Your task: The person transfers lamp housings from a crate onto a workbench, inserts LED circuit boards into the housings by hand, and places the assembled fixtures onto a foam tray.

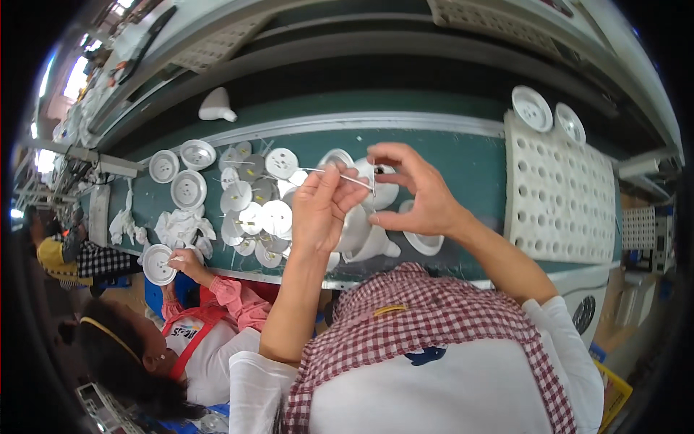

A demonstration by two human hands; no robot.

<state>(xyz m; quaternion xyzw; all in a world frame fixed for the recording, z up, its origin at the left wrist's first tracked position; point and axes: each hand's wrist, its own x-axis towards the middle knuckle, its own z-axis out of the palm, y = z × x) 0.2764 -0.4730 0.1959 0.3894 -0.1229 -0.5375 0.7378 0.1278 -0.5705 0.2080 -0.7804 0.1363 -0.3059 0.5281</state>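
My left hand [322, 206] is raised over the green workbench [463, 163], fingers pinched on a thin wire lead [340, 176] that runs toward my right hand. My right hand [416, 192] is curled around a white bulb-shaped housing [383, 189], thumb below and fingers above. Below the hands stand more white cone-shaped housings [372, 242] and a white round cup [423, 242]. A heap of round silver discs [253, 206] with wires lies just left of my left hand.
A white perforated tray [560, 195] lies at the right, with two white round caps [531, 108] at its far edge. White dishes [188, 188] and crumpled cloths [181, 228] lie left. A co-worker [181, 318] at lower left holds a white disc [157, 264].
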